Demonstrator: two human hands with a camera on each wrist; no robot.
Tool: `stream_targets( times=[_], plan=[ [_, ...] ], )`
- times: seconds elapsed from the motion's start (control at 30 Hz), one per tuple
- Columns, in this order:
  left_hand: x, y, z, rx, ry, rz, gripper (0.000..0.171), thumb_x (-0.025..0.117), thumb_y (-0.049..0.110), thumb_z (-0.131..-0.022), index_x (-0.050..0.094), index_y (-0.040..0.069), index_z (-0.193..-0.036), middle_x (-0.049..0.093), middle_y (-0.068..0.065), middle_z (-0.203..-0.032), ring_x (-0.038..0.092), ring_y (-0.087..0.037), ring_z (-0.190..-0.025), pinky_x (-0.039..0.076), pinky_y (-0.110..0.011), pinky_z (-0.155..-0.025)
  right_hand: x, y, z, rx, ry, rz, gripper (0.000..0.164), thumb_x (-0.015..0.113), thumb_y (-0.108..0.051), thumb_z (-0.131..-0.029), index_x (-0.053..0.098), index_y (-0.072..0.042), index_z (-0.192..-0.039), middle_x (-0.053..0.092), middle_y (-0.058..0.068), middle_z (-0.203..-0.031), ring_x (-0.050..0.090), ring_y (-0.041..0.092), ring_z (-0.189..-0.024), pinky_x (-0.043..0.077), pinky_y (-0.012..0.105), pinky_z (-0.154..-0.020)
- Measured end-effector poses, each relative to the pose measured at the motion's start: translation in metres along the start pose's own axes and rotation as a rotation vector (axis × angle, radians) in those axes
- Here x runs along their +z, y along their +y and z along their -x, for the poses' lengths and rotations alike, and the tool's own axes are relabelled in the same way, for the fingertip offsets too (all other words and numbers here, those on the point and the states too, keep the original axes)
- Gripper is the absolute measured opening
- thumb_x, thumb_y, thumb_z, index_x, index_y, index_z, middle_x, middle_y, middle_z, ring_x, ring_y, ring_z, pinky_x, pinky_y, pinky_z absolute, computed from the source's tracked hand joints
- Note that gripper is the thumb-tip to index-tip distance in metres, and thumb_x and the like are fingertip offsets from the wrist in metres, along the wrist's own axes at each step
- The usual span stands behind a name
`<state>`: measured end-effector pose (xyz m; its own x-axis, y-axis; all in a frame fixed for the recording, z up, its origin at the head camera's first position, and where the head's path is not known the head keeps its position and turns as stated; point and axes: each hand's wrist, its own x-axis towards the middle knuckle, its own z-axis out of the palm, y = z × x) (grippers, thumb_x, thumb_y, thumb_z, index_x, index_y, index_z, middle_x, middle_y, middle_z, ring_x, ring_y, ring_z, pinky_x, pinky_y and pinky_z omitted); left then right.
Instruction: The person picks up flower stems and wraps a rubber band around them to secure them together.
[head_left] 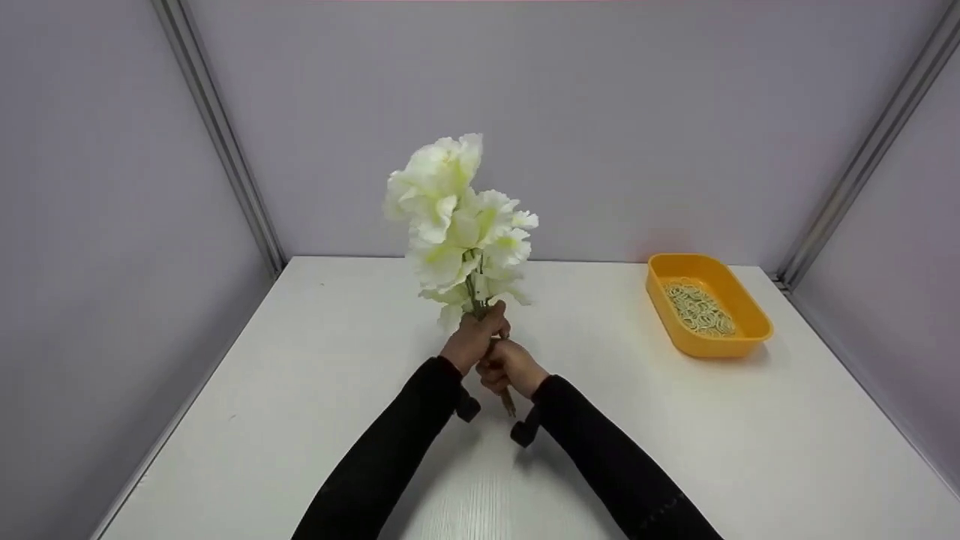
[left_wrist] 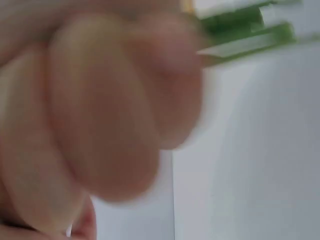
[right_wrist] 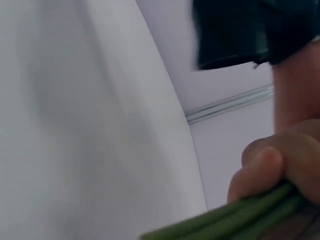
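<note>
A bunch of white artificial flowers [head_left: 469, 225] with pale yellow-green centres stands tilted over the middle of the table. My left hand [head_left: 474, 337] grips its stems just below the blooms. In the left wrist view, blurred curled fingers [left_wrist: 105, 110] lie by the green stems [left_wrist: 245, 37]. Right beneath, my right hand [head_left: 514, 366] is curled round the lower stems, and the stem ends [head_left: 508, 403] poke out below it. The right wrist view shows green stems [right_wrist: 230, 220] close up beside curled fingers. Parts of the stems are hidden by both hands.
An orange-yellow plastic tray [head_left: 750, 319] with many pale rubber bands [head_left: 699, 307] in it sits at the table's back right. The white table [head_left: 300, 360] is enclosed by pale panels at the back and both sides.
</note>
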<state>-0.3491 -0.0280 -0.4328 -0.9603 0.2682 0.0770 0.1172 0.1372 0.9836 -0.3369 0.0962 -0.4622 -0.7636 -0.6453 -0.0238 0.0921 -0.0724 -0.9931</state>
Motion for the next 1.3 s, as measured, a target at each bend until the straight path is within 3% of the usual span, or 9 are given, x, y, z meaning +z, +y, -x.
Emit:
stream_targets(
  times=[0.27,0.43,0.53,0.63,0.87,0.97,1.03,1.13,1.3],
  plan=[
    [0.002,0.008,-0.007,-0.087,0.183,0.001,0.057,0.035,0.057,-0.095,0.044,0.016,-0.057,0.049,0.002,-0.056,0.049,-0.015,-0.054,0.039,-0.027,-0.063,0.006,-0.003,0.000,-0.080,0.027,0.025,0.024,0.031,-0.009,-0.096,0.040,-0.012,-0.074,0.032,-0.001,-0.059,0.029,0.012,-0.050,0.030,0.027,-0.051],
    [0.001,0.015,-0.015,-0.018,0.370,0.071,0.048,0.036,0.053,-0.097,0.048,0.014,-0.072,0.051,-0.002,-0.058,0.049,-0.018,-0.052,0.038,-0.028,-0.054,0.020,-0.012,0.007,-0.169,0.204,0.282,0.029,0.028,-0.019,-0.104,0.049,-0.004,-0.092,0.043,0.007,-0.069,0.039,0.017,-0.059,0.037,0.025,-0.054],
    [0.001,0.017,-0.018,-0.001,0.381,0.155,0.044,0.037,0.050,-0.097,0.046,0.014,-0.073,0.047,-0.001,-0.055,0.050,-0.017,-0.051,0.042,-0.027,-0.054,0.026,-0.016,0.010,-0.216,0.282,0.440,0.038,0.026,-0.022,-0.104,0.049,0.002,-0.086,0.043,0.005,-0.066,0.040,0.011,-0.056,0.034,0.022,-0.052],
    [0.000,0.020,-0.020,-0.005,0.255,0.324,0.048,0.042,0.047,-0.097,0.040,0.015,-0.061,0.039,0.002,-0.048,0.041,-0.012,-0.043,0.042,-0.025,-0.050,0.023,-0.014,0.011,-0.224,0.225,0.309,0.044,0.024,-0.024,-0.104,0.040,0.005,-0.076,0.037,-0.001,-0.058,0.033,0.005,-0.046,0.029,0.021,-0.045],
    [-0.012,0.019,-0.018,-0.018,-0.335,0.856,0.034,0.053,0.033,-0.094,0.051,0.015,-0.066,0.033,0.008,-0.043,0.026,-0.003,-0.035,0.028,-0.017,-0.038,-0.001,0.001,0.008,-0.007,-0.170,-0.355,0.045,0.023,-0.036,-0.102,0.032,-0.016,-0.063,0.023,-0.009,-0.049,0.016,0.005,-0.038,0.011,0.023,-0.037],
    [-0.014,0.018,-0.015,-0.059,-0.427,0.976,0.033,0.044,0.024,-0.098,0.054,0.013,-0.068,0.032,0.008,-0.044,0.022,-0.003,-0.036,0.021,-0.016,-0.037,-0.006,0.004,0.010,0.046,-0.282,-0.453,0.044,0.025,-0.037,-0.101,0.032,-0.019,-0.062,0.022,-0.009,-0.050,0.014,0.007,-0.039,0.010,0.025,-0.039],
    [-0.011,0.020,-0.015,-0.071,-0.354,0.940,0.041,0.037,0.016,-0.098,0.049,0.014,-0.060,0.030,0.009,-0.043,0.021,-0.002,-0.036,0.019,-0.016,-0.036,-0.007,0.005,0.010,0.053,-0.286,-0.463,0.043,0.024,-0.037,-0.102,0.033,-0.018,-0.064,0.022,-0.009,-0.051,0.014,0.007,-0.040,0.011,0.024,-0.039],
    [-0.004,0.024,-0.017,-0.108,-0.127,0.783,0.046,0.034,0.011,-0.094,0.032,0.019,-0.049,0.027,0.010,-0.042,0.022,-0.001,-0.035,0.017,-0.016,-0.035,-0.007,0.005,0.010,0.015,-0.202,-0.378,0.038,0.022,-0.033,-0.102,0.040,-0.015,-0.073,0.027,-0.006,-0.056,0.019,0.007,-0.044,0.018,0.022,-0.042],
    [0.003,0.025,-0.024,-0.168,0.207,0.593,0.055,0.038,0.029,-0.099,0.029,0.019,-0.046,0.024,0.009,-0.039,0.019,-0.002,-0.033,0.017,-0.018,-0.033,-0.001,0.004,0.009,-0.169,0.047,0.103,0.026,0.027,-0.018,-0.100,0.049,-0.005,-0.097,0.047,0.000,-0.071,0.041,0.009,-0.059,0.034,0.023,-0.055]
  ],
)
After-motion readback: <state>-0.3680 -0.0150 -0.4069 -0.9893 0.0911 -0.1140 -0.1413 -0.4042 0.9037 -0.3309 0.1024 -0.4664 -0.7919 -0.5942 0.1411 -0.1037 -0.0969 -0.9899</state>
